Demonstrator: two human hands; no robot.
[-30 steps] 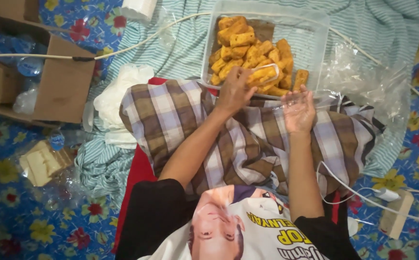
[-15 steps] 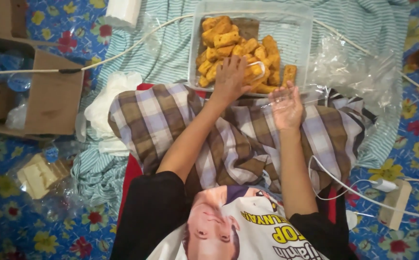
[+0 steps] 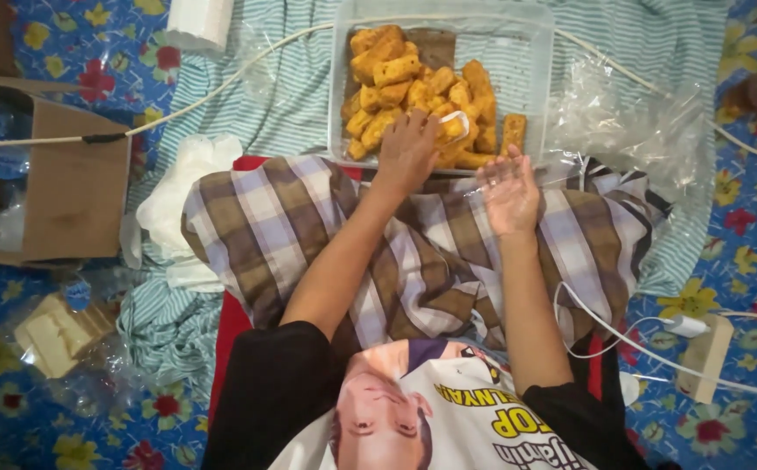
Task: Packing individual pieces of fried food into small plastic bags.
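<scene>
**A:** What is the person, sitting cross-legged in a checked sarong [image 3: 309, 218], handling here?

**B:** The left hand [image 3: 406, 155] is reaching into the clear plastic tub [image 3: 531, 78], fingers curling round white tongs [image 3: 457, 122] that are lying among the fried golden pieces [image 3: 396, 70]. Whether the tongs are pinching a piece, I cannot tell. The right hand [image 3: 509, 191] is hovering open, palm up, at the tub's near rim, with what seems to be a thin clear film over it.

**A:** How are those pieces likely handling?

**B:** Light, crusty and probably greasy, so they are looking apt to crumble; taking one across its middle seems safest.

**A:** And the packaging around?

**B:** A crumpled clear bag [image 3: 631, 122] is lying just right of the tub. A brown cardboard box [image 3: 74, 191] is standing open at far left, with a clear packet of pale slabs [image 3: 52, 335] below it and a white roll [image 3: 197, 22] at the top.
</scene>
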